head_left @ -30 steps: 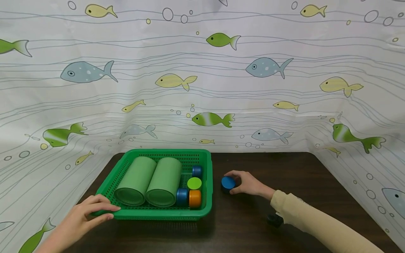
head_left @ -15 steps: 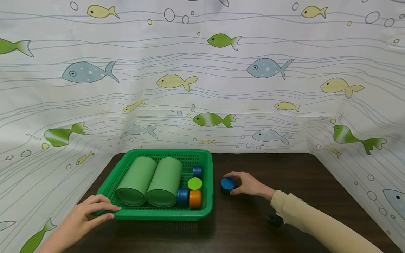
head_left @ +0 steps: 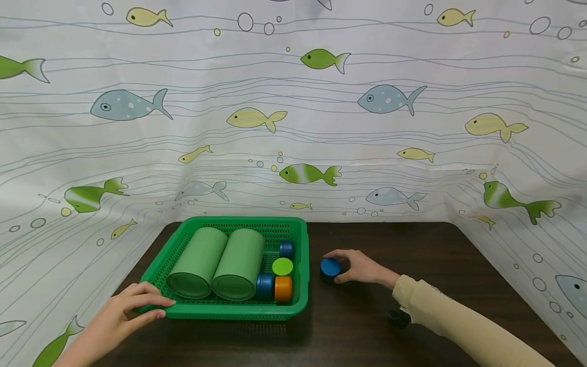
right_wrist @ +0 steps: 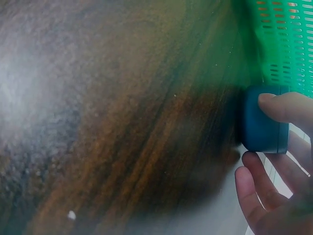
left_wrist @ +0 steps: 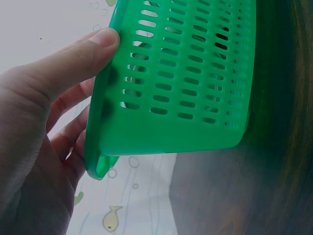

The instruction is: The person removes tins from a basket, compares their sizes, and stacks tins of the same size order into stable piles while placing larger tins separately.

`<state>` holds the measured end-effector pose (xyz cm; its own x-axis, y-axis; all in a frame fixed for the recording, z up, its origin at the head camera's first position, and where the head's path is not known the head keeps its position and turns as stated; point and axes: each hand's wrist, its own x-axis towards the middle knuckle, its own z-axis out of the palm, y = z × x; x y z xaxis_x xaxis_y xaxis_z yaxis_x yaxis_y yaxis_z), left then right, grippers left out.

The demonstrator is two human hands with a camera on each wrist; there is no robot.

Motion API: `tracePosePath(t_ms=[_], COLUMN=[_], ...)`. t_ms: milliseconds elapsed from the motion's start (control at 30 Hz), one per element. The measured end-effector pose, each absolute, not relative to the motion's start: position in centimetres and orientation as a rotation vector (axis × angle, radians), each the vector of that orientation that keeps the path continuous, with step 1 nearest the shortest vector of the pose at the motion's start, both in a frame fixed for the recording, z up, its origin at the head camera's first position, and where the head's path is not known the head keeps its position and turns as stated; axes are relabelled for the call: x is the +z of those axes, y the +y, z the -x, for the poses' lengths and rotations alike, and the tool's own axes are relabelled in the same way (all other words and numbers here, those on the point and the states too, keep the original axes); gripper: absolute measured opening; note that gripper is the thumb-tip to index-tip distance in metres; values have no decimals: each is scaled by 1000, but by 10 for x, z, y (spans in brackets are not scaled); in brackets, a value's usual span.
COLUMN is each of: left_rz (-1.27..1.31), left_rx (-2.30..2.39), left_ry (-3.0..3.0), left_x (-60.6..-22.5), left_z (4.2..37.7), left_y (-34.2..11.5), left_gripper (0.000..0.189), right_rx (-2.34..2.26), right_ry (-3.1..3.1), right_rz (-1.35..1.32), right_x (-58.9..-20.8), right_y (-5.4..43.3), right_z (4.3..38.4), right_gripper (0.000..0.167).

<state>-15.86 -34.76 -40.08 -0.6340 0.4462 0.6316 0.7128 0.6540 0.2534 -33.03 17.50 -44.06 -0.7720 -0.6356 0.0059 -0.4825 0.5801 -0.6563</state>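
"So, how does the blue jar look?"
"Short and round, with a flat, brighter lid over a darker side. It's on the bench, just outside the right edge of the green basket."
"And the fingers?"
"The right hand pinches the jar between thumb and fingers; the left hand grips the basket rim at its near left corner"

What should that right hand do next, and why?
Perhaps lift the blue jar toward the green basket: the right hand pinches it just outside, similar small jars sit inside, and the left hand holds the rim.
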Motion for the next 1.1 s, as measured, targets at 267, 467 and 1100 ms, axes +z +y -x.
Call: tracePosePath(t_ms=[267, 467, 1100], left_rz=[903, 886, 913], left_rx=[-671, -728, -685], left_ry=[-2348, -2349, -2351], left_x=[-402, -407, -400], left_z=[158, 156, 160], left_y=[-348, -349, -346], left_gripper=[54, 51, 52], right_rx=[-1000, -988, -998], right_ry=[2562, 2552, 2540], right_rz=[904, 946, 944], right_x=[-444, -444, -442], right_y=[175, 176, 178], right_z=[330, 329, 332], right_gripper=[59, 59, 60])
